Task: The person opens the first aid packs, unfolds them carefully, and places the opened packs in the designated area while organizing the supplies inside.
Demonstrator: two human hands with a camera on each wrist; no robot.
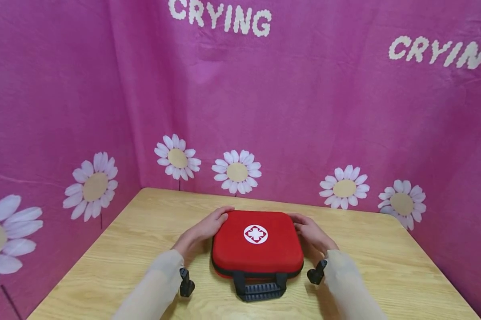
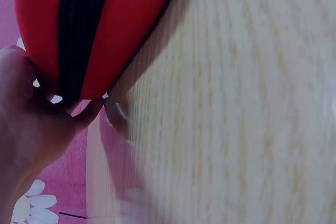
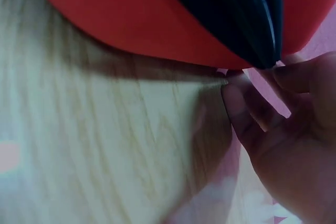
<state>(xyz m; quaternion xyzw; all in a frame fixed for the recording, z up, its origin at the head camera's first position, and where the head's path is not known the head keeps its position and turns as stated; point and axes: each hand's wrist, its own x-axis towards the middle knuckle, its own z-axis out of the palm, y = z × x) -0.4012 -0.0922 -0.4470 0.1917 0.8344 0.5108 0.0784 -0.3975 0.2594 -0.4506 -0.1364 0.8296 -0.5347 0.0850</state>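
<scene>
A red first-aid case with a white cross emblem lies on the wooden table, its black carry handle towards me. My left hand holds its far left corner. In the left wrist view, that thumb is at the red upper shell and a finger reaches the lower edge, either side of the black zip band. At the far right corner, my right hand grips the case with curled fingers. The right wrist view shows the thumb beside the black band and fingertips near the bottom edge. Some fingers are hidden behind the case.
The light wooden table stretches out on both sides of the case. A pink curtain with printed daisies and lettering hangs along its back and sides. A small black device sits at each wrist.
</scene>
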